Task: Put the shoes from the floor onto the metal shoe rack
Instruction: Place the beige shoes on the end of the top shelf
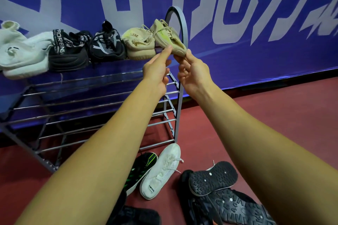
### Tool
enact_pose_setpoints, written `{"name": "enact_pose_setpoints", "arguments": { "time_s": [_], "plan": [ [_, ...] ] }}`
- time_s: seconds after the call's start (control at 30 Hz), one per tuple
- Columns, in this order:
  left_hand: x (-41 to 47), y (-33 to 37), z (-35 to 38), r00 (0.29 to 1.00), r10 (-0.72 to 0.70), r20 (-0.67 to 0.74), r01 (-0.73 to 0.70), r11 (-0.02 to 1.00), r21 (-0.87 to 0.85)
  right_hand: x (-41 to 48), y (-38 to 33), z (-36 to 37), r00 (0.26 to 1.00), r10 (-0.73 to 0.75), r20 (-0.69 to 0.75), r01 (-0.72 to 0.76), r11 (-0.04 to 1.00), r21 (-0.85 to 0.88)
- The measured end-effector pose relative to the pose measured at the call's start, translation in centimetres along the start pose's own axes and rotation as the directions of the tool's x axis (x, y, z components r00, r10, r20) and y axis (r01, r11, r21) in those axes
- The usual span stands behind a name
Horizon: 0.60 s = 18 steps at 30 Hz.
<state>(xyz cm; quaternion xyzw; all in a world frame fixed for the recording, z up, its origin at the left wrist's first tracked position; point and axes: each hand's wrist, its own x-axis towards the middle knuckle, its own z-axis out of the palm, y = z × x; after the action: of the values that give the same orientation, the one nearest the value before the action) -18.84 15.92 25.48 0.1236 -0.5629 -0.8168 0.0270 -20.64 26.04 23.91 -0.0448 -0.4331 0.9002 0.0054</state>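
A beige knit shoe [167, 35] is tilted at the right end of the metal shoe rack's [87, 100] top shelf, against the rack's arched side frame. My left hand [157, 70] pinches its heel from the left and my right hand [193, 73] grips the heel from below right. Its beige partner [138, 44] sits just left of it on the top shelf, beside two black shoes [87, 47] and two white shoes [20, 55]. On the floor lie a white shoe [161, 170], a black-and-green shoe [140, 170] and black shoes with soles up [214, 177].
The rack stands against a blue wall banner [256, 23] with pale lettering. Its lower rod shelves hold nothing. Red floor [265, 124] stretches to the right of the rack. Another dark item [139, 215] lies at the bottom edge.
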Motion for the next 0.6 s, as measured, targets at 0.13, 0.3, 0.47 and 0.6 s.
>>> {"name": "enact_pose_setpoints", "arguments": {
  "time_s": [0.13, 0.3, 0.47, 0.6],
  "plan": [
    [0.1, -0.4, -0.7, 0.998, -0.042, 0.05, 0.042, 0.999, -0.001, -0.7, -0.8, -0.3, 1.0, 0.021, 0.019, -0.019, 0.995, -0.101],
    [-0.6, -1.9, -3.4, 0.995, -0.047, 0.089, 0.029, 0.982, 0.188, -1.8, -0.2, -1.2, 0.992, 0.118, -0.047, -0.123, 0.984, -0.129],
    [-1.5, -2.7, -7.9, 1.0, 0.002, 0.015, -0.008, 0.932, 0.361, -3.6, 1.3, -1.0, 0.986, 0.16, -0.054, -0.169, 0.96, -0.226],
    [-2.8, -2.5, -11.7, 1.0, 0.023, 0.008, -0.024, 0.867, 0.499, -4.8, 3.2, -1.5, 0.985, 0.167, -0.046, -0.168, 0.858, -0.486]
  ]
}}
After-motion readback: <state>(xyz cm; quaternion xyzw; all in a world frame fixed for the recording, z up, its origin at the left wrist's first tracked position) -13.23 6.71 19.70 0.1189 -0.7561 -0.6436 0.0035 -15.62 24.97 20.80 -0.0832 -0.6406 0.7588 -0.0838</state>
